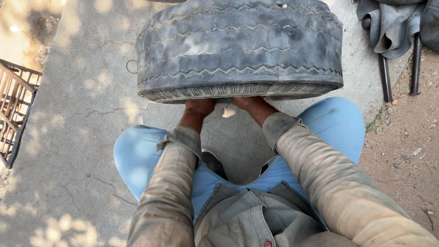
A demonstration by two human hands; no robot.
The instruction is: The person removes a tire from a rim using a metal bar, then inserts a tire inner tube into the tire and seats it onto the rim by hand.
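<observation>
The tire [240, 48] stands in front of me on the concrete ground [82, 114], a big worn one with zigzag grooves across its grey tread and a frayed lower edge. It fills the top middle of my view, just beyond my knees.

My left hand [199, 107] and my right hand [249, 104] are both pushed in under that lower edge, side by side and near each other. Only the backs of my hands and my wrists show; my fingers are tucked beneath the rubber, so I cannot tell whether they are curled around it or lying flat. Both hands touch the tire at its bottom rim.

My arms come down in dusty tan sleeves [329, 178], and I am crouched with my knees spread wide in light blue trousers [137, 158], one knee on each side of my arms.

A small metal ring [131, 67] lies on the concrete just beside the tire's left side. At the far left stands a metal rack [13, 110] of rusty bars. At the upper right a limp grey inner tube [393, 25] is heaped up, with two dark iron bars [385, 75] lying near it where the concrete meets bare dirt [407, 146].
</observation>
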